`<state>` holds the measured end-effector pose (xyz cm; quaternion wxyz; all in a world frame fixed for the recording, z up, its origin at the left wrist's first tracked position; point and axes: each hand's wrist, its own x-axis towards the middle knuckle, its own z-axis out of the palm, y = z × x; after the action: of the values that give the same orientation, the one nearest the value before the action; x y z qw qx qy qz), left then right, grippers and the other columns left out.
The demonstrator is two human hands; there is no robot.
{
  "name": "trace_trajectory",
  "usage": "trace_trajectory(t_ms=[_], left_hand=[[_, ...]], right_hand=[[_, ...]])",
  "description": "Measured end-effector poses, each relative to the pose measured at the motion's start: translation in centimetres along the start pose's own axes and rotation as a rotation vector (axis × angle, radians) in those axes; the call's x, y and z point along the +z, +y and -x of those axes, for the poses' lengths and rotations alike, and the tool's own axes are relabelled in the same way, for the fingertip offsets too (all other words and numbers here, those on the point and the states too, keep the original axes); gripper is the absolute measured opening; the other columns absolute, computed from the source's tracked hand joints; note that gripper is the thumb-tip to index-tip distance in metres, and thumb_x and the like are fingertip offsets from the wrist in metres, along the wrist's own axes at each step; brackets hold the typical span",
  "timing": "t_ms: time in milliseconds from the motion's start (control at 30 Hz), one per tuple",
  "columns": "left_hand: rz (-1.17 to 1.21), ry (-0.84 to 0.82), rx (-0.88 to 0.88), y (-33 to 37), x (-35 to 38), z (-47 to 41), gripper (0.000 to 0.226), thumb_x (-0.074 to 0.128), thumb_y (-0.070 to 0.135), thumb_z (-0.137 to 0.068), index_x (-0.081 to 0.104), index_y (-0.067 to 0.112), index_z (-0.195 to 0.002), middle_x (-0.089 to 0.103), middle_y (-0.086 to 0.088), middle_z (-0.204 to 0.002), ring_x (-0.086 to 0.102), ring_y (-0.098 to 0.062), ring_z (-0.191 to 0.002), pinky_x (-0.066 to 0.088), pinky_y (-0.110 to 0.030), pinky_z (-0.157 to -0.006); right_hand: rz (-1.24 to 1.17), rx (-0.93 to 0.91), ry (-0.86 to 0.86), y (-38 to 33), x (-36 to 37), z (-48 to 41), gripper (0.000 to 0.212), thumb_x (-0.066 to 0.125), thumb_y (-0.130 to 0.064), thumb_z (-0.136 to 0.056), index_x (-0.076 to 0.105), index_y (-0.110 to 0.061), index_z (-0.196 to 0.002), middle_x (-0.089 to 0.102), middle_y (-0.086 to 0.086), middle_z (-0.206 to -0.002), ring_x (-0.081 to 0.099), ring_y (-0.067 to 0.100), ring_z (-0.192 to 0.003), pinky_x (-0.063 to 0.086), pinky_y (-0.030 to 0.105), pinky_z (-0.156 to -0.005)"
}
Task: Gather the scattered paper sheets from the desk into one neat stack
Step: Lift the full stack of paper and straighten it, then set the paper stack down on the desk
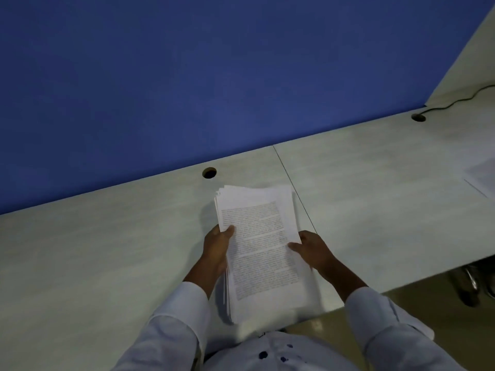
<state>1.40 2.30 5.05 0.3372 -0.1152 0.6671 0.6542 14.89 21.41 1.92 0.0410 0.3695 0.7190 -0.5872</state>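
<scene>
A thick stack of printed white sheets (261,247) is held between both hands above the pale desk (107,250), its far edges slightly fanned and uneven. My left hand (217,249) grips the stack's left edge, thumb on the top page. My right hand (312,250) grips the right edge, thumb on top as well. One more loose paper sheet (482,176) lies flat on the desk at the far right, cut off by the frame edge.
A blue partition (187,76) stands along the desk's back edge. Two round cable holes (209,172) (418,117) sit near it, and a black cable (455,101) runs from the right one. The desk's front edge and floor show at lower right.
</scene>
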Motion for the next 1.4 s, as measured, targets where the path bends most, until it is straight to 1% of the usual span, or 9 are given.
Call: trace_trajectory(t_ms=[100,267,333,433,533,633,733,1033,1400], left_hand=[[-0.064,0.001,-0.045,-0.6,0.9,-0.1,0.025,0.058,0.012,-0.097,0.064,0.003,-0.119,0.069,-0.011,-0.105,0.066,-0.023,-0.086,0.055,-0.032,-0.078],[-0.248,0.107,0.007,-1.0,0.3,-0.3,0.031,0.065,0.017,-0.091,0.063,0.006,-0.120,0.065,-0.012,-0.120,0.062,-0.027,-0.103,0.050,-0.041,-0.098],[-0.265,0.105,0.027,-1.1,0.4,-0.2,0.029,0.067,0.016,-0.089,0.065,0.008,-0.117,0.066,-0.014,-0.120,0.063,-0.027,-0.101,0.052,-0.038,-0.091],[-0.214,0.014,0.025,-0.7,1.8,0.6,0.012,0.061,0.010,-0.093,0.068,0.009,-0.103,0.067,-0.016,-0.112,0.065,-0.029,-0.098,0.054,-0.034,-0.076],[-0.207,-0.107,0.016,-0.5,4.0,2.2,0.014,0.057,0.009,-0.095,0.066,0.005,-0.106,0.069,-0.015,-0.111,0.068,-0.030,-0.096,0.055,-0.034,-0.074],[-0.209,-0.217,0.031,-0.5,6.8,4.1,0.013,0.056,0.009,-0.096,0.066,0.006,-0.103,0.070,-0.013,-0.109,0.069,-0.027,-0.090,0.055,-0.034,-0.074],[-0.221,-0.312,0.014,-1.2,9.5,5.5,0.018,0.054,0.012,-0.098,0.067,0.005,-0.108,0.070,-0.012,-0.108,0.069,-0.023,-0.088,0.050,-0.030,-0.065],[-0.289,-0.442,-0.017,-3.4,15.7,7.6,0.022,0.053,0.018,-0.099,0.065,0.005,-0.113,0.070,-0.010,-0.107,0.068,-0.019,-0.085,0.049,-0.027,-0.061],[-0.369,-0.391,-0.001,-4.3,32.2,4.1,0.014,0.054,0.014,-0.097,0.068,0.013,-0.093,0.072,-0.010,-0.101,0.069,-0.031,-0.097,0.053,-0.046,-0.094]], right_hand=[[0.000,0.031,0.072,1.1,-0.4,0.2,0.013,0.061,-0.007,-0.090,0.068,-0.017,-0.096,0.067,0.001,-0.100,0.063,0.018,-0.090,0.046,0.023,-0.066],[-0.014,0.061,0.214,2.1,-0.9,0.5,0.021,0.063,-0.015,-0.087,0.069,-0.010,-0.106,0.067,-0.001,-0.105,0.064,0.019,-0.098,0.051,0.031,-0.082],[-0.013,0.047,0.291,2.2,-1.5,1.3,0.006,0.061,-0.020,-0.087,0.066,-0.017,-0.086,0.061,-0.005,-0.089,0.058,0.016,-0.089,0.047,0.031,-0.080],[-0.026,0.026,0.370,2.5,-2.4,3.4,0.030,0.056,-0.024,-0.083,0.048,-0.005,-0.061,0.046,0.008,-0.064,0.044,0.016,-0.067,0.038,0.031,-0.065],[-0.127,0.055,0.417,3.5,-3.6,6.0,0.038,0.060,-0.025,-0.083,0.058,0.013,-0.084,0.049,0.014,-0.067,0.048,0.018,-0.069,0.042,0.034,-0.068],[-0.234,0.087,0.470,4.4,-5.1,8.7,0.022,0.064,-0.019,-0.088,0.067,0.000,-0.098,0.067,0.004,-0.086,0.062,0.019,-0.083,0.052,0.039,-0.079],[-0.319,0.107,0.547,5.4,-6.6,11.7,0.004,0.062,-0.017,-0.092,0.066,-0.017,-0.093,0.068,0.006,-0.094,0.063,0.017,-0.085,0.055,0.038,-0.077],[-0.492,0.218,0.644,9.5,-10.6,14.4,0.004,0.062,-0.019,-0.094,0.065,-0.018,-0.091,0.062,0.003,-0.088,0.060,0.015,-0.085,0.055,0.040,-0.079],[-0.479,0.219,0.712,14.7,-28.4,3.8,0.015,0.064,-0.021,-0.092,0.064,-0.010,-0.104,0.070,0.014,-0.104,0.068,0.027,-0.092,0.055,0.036,-0.073]])
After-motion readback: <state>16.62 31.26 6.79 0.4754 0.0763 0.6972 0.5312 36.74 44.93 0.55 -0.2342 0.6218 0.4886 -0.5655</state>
